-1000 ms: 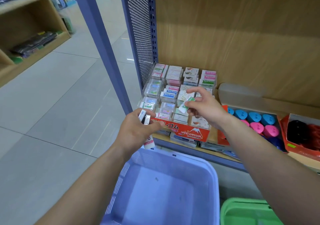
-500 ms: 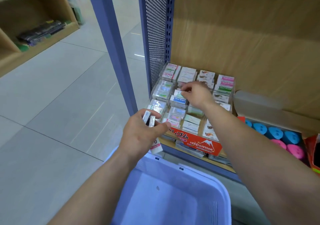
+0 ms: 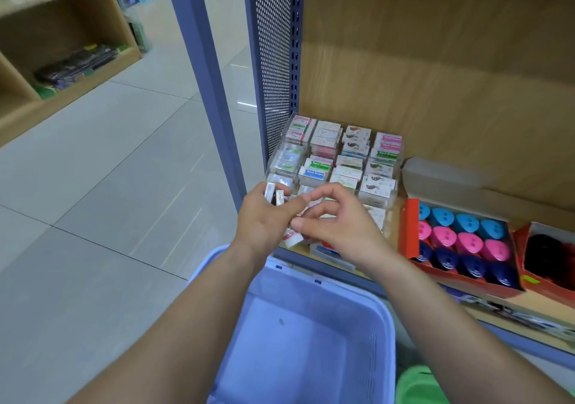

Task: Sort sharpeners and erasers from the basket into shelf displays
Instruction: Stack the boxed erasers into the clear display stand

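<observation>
My left hand [image 3: 264, 220] grips a small bunch of wrapped erasers [image 3: 273, 193], their ends sticking out above and below my fist. My right hand [image 3: 336, 220] is right beside it, thumb and fingers curled toward the erasers in my left hand; whether it pinches one I cannot tell. Behind both hands stands the clear eraser display [image 3: 339, 158], its compartments filled with stacked erasers. To the right is a red box of sharpeners [image 3: 460, 242] in blue, pink and navy rows. The lilac basket [image 3: 308, 341] sits below my forearms.
A blue perforated shelf upright [image 3: 273, 61] stands left of the display, with a wooden back panel [image 3: 435, 61] behind. Another red box with dark items [image 3: 550, 257] is at the far right. A green basket [image 3: 417, 385] peeks out bottom right. Tiled floor and a wooden bookshelf [image 3: 62, 46] lie left.
My right hand put an eraser into the display, then drew back from it to meet my left hand. My left hand kept holding its erasers.
</observation>
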A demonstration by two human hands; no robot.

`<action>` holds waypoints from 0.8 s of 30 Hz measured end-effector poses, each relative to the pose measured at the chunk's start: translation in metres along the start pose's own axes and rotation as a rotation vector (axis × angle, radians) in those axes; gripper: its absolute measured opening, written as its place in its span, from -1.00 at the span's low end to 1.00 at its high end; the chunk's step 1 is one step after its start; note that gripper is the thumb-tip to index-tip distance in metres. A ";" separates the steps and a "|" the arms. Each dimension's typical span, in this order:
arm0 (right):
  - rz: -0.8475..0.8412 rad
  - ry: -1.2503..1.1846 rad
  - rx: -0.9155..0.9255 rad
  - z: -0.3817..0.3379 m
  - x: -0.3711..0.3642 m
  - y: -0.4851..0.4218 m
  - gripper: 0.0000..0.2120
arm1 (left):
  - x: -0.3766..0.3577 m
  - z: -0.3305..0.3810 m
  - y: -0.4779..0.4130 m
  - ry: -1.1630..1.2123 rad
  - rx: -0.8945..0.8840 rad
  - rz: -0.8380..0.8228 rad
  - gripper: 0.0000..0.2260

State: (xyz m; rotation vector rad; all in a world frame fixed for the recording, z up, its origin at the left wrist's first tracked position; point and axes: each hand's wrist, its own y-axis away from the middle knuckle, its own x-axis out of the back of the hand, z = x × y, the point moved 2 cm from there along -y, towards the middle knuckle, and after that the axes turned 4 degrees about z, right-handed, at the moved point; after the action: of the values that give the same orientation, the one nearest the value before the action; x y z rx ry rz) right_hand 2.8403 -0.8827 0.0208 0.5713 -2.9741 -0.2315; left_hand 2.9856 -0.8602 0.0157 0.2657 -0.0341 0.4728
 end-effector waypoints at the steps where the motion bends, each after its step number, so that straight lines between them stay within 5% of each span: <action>1: -0.001 -0.034 -0.021 0.000 0.000 0.004 -0.58 | -0.002 0.002 0.004 0.011 -0.005 -0.007 -0.74; 12: -0.030 -0.155 -0.056 0.001 0.059 0.027 -0.61 | -0.010 0.016 0.019 -0.093 0.021 -0.155 -0.98; 18: 0.143 -0.177 -0.156 0.016 0.079 0.031 -0.70 | -0.016 0.007 0.026 -0.300 0.014 -0.374 -0.79; 24: 0.164 0.116 -0.137 0.036 0.078 0.008 -0.87 | -0.001 -0.002 0.019 -0.317 0.070 -0.401 -0.84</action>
State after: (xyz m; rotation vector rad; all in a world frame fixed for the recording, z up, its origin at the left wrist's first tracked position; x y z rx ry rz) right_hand 2.7602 -0.9001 -0.0075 0.3116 -2.8453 -0.3701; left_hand 2.9763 -0.8435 0.0184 0.4044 -0.2691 0.0301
